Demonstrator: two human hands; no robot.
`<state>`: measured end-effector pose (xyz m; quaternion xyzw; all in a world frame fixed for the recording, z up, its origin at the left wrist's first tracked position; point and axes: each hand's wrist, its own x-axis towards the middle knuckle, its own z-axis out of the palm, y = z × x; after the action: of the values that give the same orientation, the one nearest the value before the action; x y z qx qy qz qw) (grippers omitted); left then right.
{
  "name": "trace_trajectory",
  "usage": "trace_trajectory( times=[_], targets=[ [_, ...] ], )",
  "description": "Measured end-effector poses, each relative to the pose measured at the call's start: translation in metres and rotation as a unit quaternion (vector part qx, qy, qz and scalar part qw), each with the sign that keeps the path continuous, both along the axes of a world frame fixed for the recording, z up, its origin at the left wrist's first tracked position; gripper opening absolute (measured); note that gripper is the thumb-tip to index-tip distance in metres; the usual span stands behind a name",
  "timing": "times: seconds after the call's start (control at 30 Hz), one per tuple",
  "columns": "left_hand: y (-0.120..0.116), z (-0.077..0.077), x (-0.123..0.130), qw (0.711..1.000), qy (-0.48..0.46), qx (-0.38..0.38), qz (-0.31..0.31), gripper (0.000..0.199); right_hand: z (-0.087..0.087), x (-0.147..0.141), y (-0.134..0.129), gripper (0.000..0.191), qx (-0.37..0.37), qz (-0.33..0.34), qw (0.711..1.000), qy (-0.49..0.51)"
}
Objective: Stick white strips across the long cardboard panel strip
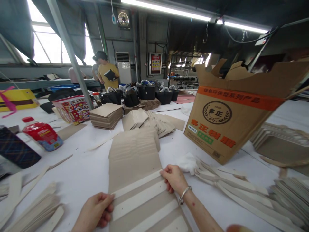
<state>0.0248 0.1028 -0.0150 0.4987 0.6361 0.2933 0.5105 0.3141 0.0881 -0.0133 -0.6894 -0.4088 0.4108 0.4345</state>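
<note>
Head view: fanned row of cardboard sheets (137,180) lies flat on the white worktop (82,174), running from the near edge away toward the middle. White strips (140,193) cross the nearest sheets. Left hand (95,212) sits at the row's left edge, fingers (108,201) curled, tips pinching the end of a white strip. Right hand (175,178) rests on the right edge, fingers (166,180) bent down onto the strip's other end, pressing, not wrapped around it. Bracelet (184,192) on the right wrist.

White cloth (187,162) just beside the right hand. Printed carton (224,125) stands tilted well right of the row. More sheet stacks (107,116) farther back; a red-capped bottle (42,133) lies on its side at left. Black bags (147,91) near the far end. A person in a yellow shirt (107,74) stands in the background.
</note>
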Motion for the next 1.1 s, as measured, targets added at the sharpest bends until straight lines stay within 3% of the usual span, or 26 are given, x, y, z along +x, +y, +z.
trace_trajectory(
  times=[0.17, 0.57, 0.93, 1.1],
  targets=[
    [0.005, -0.001, -0.004, 0.999, -0.005, -0.024, -0.022, 0.041, -0.001, -0.001, 0.0, 0.017, -0.011, 0.002, 1.0, -0.014],
    [-0.001, 0.016, 0.001, 0.999, 0.012, -0.039, 0.003, 0.017, -0.002, -0.003, 0.002, 0.022, -0.026, 0.026, 0.999, -0.038],
    [-0.003, 0.017, 0.002, 0.999, 0.045, -0.024, -0.005, 0.015, -0.003, -0.003, 0.002, 0.024, -0.025, 0.033, 0.998, -0.048],
    [-0.004, 0.016, 0.004, 0.994, 0.104, 0.0, -0.025, 0.014, 0.003, -0.006, -0.001, 0.022, -0.024, 0.029, 0.996, -0.084]
  ],
)
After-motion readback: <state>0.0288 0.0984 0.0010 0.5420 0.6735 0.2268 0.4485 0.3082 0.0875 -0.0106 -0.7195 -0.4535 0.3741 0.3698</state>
